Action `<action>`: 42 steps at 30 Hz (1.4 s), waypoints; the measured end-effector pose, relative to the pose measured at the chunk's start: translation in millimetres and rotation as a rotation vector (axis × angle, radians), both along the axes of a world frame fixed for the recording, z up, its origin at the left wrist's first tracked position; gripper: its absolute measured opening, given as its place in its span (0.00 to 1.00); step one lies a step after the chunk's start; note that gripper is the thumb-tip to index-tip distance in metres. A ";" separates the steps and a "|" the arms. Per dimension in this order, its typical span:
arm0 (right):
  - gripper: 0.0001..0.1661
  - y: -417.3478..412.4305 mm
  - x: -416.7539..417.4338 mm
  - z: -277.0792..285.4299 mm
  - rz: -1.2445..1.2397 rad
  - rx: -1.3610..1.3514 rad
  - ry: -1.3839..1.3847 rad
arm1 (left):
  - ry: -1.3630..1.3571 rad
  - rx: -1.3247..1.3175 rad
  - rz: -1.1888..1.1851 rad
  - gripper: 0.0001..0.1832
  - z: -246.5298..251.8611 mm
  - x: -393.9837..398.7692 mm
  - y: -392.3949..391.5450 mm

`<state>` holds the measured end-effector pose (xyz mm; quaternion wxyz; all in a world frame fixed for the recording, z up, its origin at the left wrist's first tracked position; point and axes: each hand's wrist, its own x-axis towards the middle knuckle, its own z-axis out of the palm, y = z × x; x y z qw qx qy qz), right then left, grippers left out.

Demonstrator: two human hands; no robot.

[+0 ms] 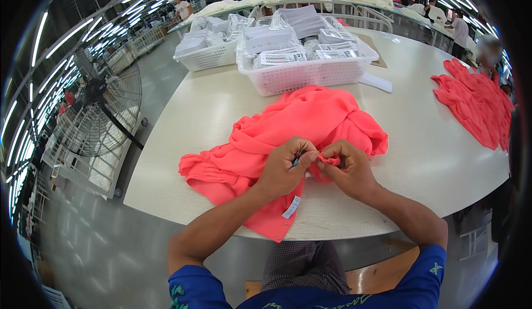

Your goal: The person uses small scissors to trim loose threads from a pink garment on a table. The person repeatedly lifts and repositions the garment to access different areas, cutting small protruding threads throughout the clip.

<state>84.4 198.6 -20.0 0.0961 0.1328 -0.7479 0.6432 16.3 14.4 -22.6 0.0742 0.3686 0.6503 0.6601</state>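
Observation:
A coral-pink garment [307, 114] of thin fabric lies bunched on the pale tabletop [199, 114] in front of me. Between the fingers of my left hand [286, 165] is a small dark tool with a blue part [296, 159]; its kind is mostly hidden. The left thumb and fingertips meet the garment's edge. My right hand [351, 170] pinches a gathered bit of the same fabric [330, 160], close against the left fingertips. Below the left wrist, a white label [291, 207] bearing print lies on a pointed flap [272, 224] that reaches over the table's front edge.
Two white plastic baskets [307, 76] [210, 58] stand behind the garment, filled with strung paper tags. White strips [376, 83] lie beside the nearer basket. Another coral pile [476, 103] is at the right, near a person. A large fan [99, 101] stands left of the table.

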 end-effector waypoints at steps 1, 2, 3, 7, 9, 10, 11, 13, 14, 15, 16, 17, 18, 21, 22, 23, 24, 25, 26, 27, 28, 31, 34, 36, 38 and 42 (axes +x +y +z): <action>0.08 -1.6 0.3 0.4 0.011 -0.015 0.029 | 0.030 -0.001 0.026 0.06 -1.0 -0.8 0.0; 0.08 -4.2 1.0 1.7 0.021 -0.030 0.059 | 0.060 -0.002 0.051 0.05 -2.7 -2.4 -0.1; 0.09 -5.5 1.9 3.6 0.030 -0.045 0.087 | 0.089 -0.002 0.076 0.05 -3.6 -3.5 0.0; 0.10 -4.2 2.3 10.8 0.142 -0.250 -0.045 | 0.139 -0.043 0.095 0.04 -2.0 -4.2 -2.0; 0.09 -0.9 -1.5 3.1 0.151 -0.246 -0.035 | 0.183 -0.060 0.102 0.04 -0.4 -1.5 -0.5; 0.09 -0.7 -3.0 0.6 0.147 -0.241 -0.022 | 0.186 -0.059 0.096 0.04 -0.1 -1.1 -0.3; 0.09 -0.5 -4.3 -1.5 0.142 -0.237 -0.009 | 0.189 -0.058 0.089 0.03 0.1 -0.7 -0.2; 0.10 -0.6 -3.4 -2.4 0.107 -0.187 -0.024 | 0.151 -0.050 0.066 0.03 0.6 2.1 -0.6; 0.10 -0.7 -2.7 -1.3 0.078 -0.144 -0.049 | 0.112 -0.044 0.052 0.03 2.5 4.4 -1.4; 0.10 -0.6 -2.6 -0.7 0.051 -0.102 -0.072 | 0.075 -0.039 0.040 0.02 3.5 5.5 -1.8; 0.10 -0.1 -3.2 -2.2 0.046 -0.091 -0.067 | 0.162 -0.032 0.037 0.02 2.3 4.4 -1.6; 0.10 0.8 -4.4 -5.0 0.040 -0.081 -0.061 | 0.249 -0.025 0.033 0.02 0.6 2.2 -0.8; 0.10 0.3 -4.1 -6.4 0.036 -0.074 -0.059 | 0.333 -0.021 0.031 0.02 0.1 1.7 -0.7; 0.09 1.7 -4.8 0.5 -0.051 0.303 0.075 | 0.471 -0.095 0.105 0.01 3.0 2.0 -4.5; 0.09 3.1 -4.5 -2.2 -0.041 0.227 0.048 | 0.480 -0.096 0.104 0.01 2.6 2.2 -2.3; 0.08 1.1 -8.2 -5.9 -0.032 0.149 0.022 | 0.489 -0.098 0.103 0.02 4.3 -0.1 -2.6; 0.08 1.1 -9.5 -7.1 -0.030 0.073 0.002 | 0.502 -0.096 0.099 0.02 3.6 -1.1 -1.7; 0.08 2.0 -9.5 -6.9 -0.028 0.068 -0.006 | 0.445 -0.064 0.081 0.02 0.5 -1.0 -0.7; 0.08 2.8 -8.5 -6.8 -0.026 0.064 -0.013 | 0.387 -0.035 0.064 0.03 -3.0 -0.6 0.4; 0.09 3.2 -9.4 -4.5 -0.017 0.054 -0.008 | 0.341 -0.011 0.053 0.03 -2.2 -2.3 0.5; 0.08 4.3 -8.2 -2.1 -0.044 0.094 0.046 | 0.377 -0.034 0.060 0.04 -1.4 -3.2 0.6; 0.07 7.7 -6.9 -4.5 -0.092 0.142 0.167 | 0.416 -0.090 0.055 0.04 -0.3 -4.8 -0.5; 0.07 9.0 -6.1 -4.7 -0.129 0.238 0.269 | 0.375 -0.039 0.058 0.05 1.1 -1.7 -1.1; 0.07 9.1 -6.4 -4.3 -0.164 0.252 0.324 | 0.310 -0.019 0.045 0.08 0.9 -1.3 -2.8; 0.07 9.8 -7.5 -4.7 -0.195 0.256 0.361 | 0.209 -0.014 0.014 0.11 0.1 -2.5 -4.5; 0.08 14.2 -12.7 -9.4 -0.252 0.218 0.388 | 0.062 0.001 -0.062 0.18 5.0 -4.0 -0.8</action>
